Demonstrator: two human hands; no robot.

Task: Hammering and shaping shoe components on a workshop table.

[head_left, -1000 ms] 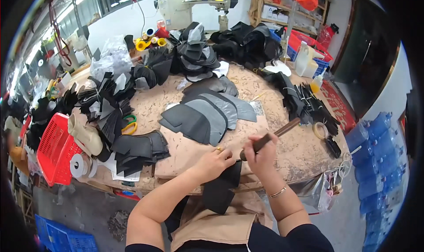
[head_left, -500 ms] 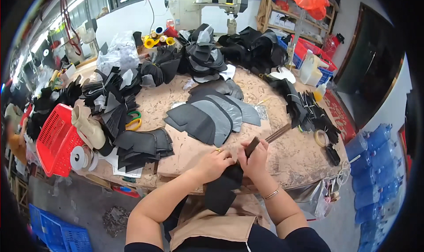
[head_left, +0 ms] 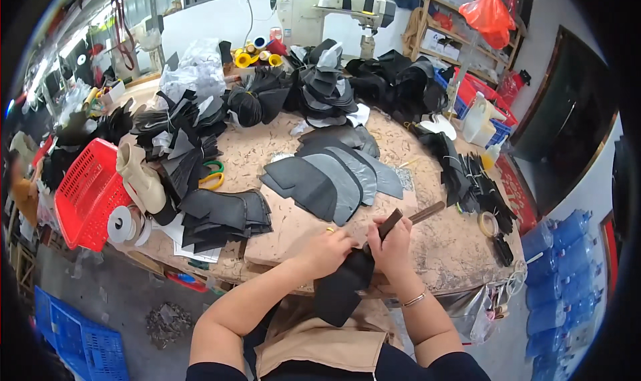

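Observation:
My right hand [head_left: 392, 242] is closed around a flat dark brown bar-like tool [head_left: 389, 223], whose exact kind I cannot make out. A second brown bar [head_left: 427, 212] juts out beyond that hand toward the right; whether it belongs to the same tool is unclear. My left hand [head_left: 330, 251] pinches the upper edge of a black leather-like piece [head_left: 342, 289], which hangs over the table's near edge above my lap. The fingertips of both hands nearly meet at the top of this piece. Just beyond them, overlapping black and grey cut pieces [head_left: 317, 184] lie fanned out.
A stack of black pieces [head_left: 224, 215], green-and-orange-handled scissors [head_left: 212, 175], a beige boot [head_left: 141, 180] and a red basket [head_left: 90, 197] are at left. Bundled black pieces [head_left: 327, 87] line the back before a sewing machine [head_left: 334, 10]. A tape roll [head_left: 488, 224] lies right.
The whole view has shifted and tilted slightly. Both hands keep their grips near the top of the black piece, with hardly any movement relative to the table.

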